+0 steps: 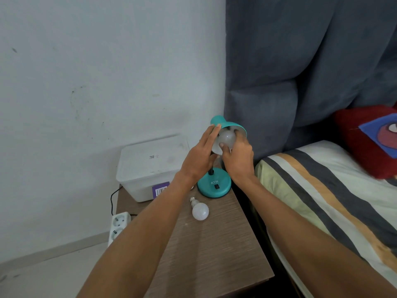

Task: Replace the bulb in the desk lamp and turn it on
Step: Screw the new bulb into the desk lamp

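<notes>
Both hands were at the teal lamp's shade (223, 125): the left hand (198, 158), fingers straight, steadied its outer rim, while the right hand (237, 155) curled its fingers round the bulb (226, 137) seated inside. A second bulb (199, 210) lay loose on the wooden surface (214, 250), near the lamp base (214, 186). Which bulb was the replacement could not be told; the base switch (217, 186) was apparently untouched, the lamp unlit.

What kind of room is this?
Most likely a bedroom: a bed with a striped sheet, a padded grey headboard behind it, and a small bedside table carrying a teal desk lamp.
</notes>
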